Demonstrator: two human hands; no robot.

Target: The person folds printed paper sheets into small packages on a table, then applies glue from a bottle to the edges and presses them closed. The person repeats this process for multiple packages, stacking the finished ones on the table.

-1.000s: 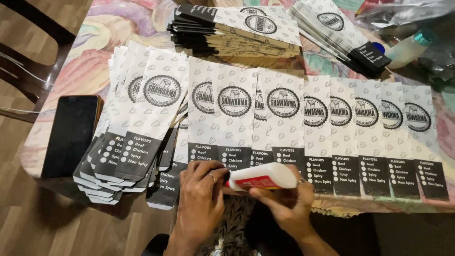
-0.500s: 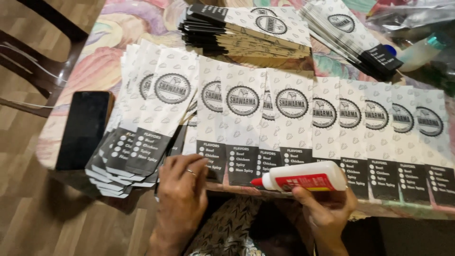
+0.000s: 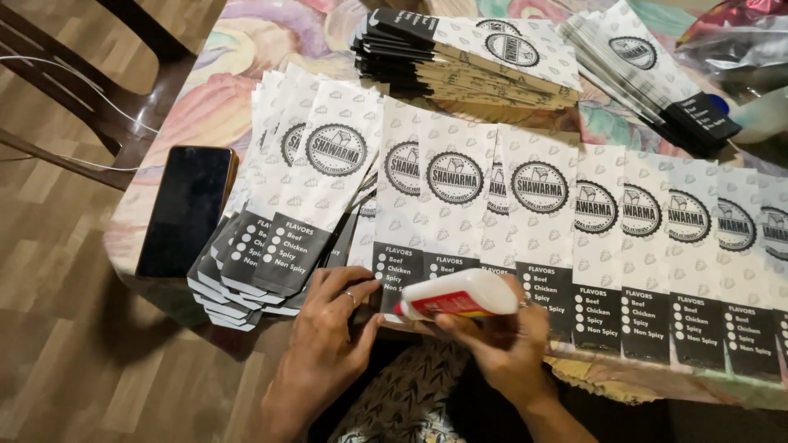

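My right hand [image 3: 505, 344] grips a white glue bottle [image 3: 460, 295] with a red label, held sideways with its red nozzle pointing left. The nozzle sits at the black bottom flap of a white printed paper bag [image 3: 402, 213] near the table's front edge. My left hand [image 3: 328, 328], a ring on one finger, rests with fingertips on that bag's lower edge, just left of the nozzle. The bag is the leftmost of a row of overlapping paper bags [image 3: 640, 246] laid flat to the right.
A fanned pile of the same bags [image 3: 304, 189] lies at the left, beside a black phone [image 3: 187, 209]. Two stacks of bags [image 3: 476, 57] [image 3: 648, 70] sit at the back. A dark chair [image 3: 74, 107] stands left of the patterned table [image 3: 222, 90].
The right hand has carried the bottle leftward, bringing the nozzle close to my left hand. The view has shifted so the bags appear larger and further right.
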